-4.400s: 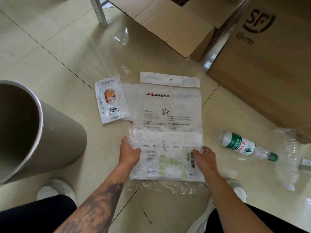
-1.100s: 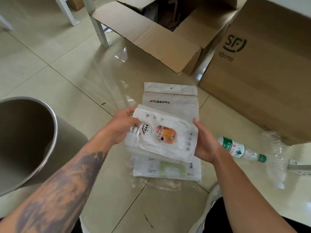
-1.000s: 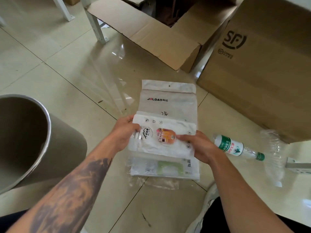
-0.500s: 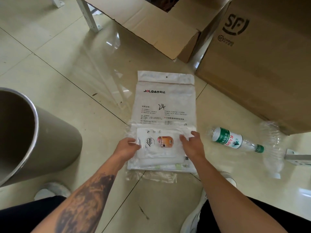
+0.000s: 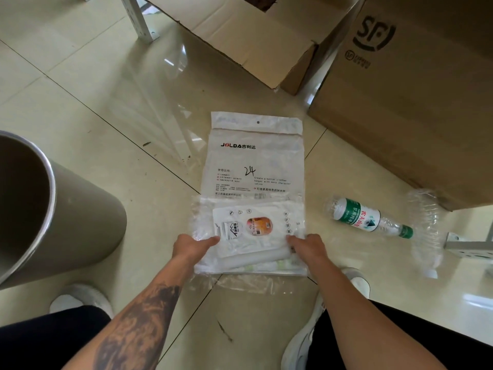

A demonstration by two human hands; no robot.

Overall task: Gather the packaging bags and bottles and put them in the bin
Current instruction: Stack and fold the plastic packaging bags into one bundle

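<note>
A stack of packaging bags lies on the floor tiles. On top is a small white pouch [image 5: 253, 225] with an orange picture, its near edge curled up. Under it lie a clear bag and a white bag with green print [image 5: 250, 267]. The large JOLDA bag [image 5: 256, 158] is at the bottom and sticks out away from me. My left hand [image 5: 192, 248] grips the stack's near left corner. My right hand [image 5: 306, 248] grips its near right corner. A green-labelled bottle [image 5: 365, 218] lies to the right, with a clear crushed bottle [image 5: 426, 231] beyond it. The grey bin [image 5: 80, 217] stands at the left.
An open cardboard box [image 5: 240, 38] lies at the top and a large SF box [image 5: 413, 102] at the right. A white metal leg [image 5: 138, 20] stands at the top left, another metal foot [image 5: 469, 248] at the far right. My shoes and knees are at the bottom.
The small pouch went from being held in the air to lying on the stack. Both hands have slid back to the stack's near corners, and the pouch's near edge has curled.
</note>
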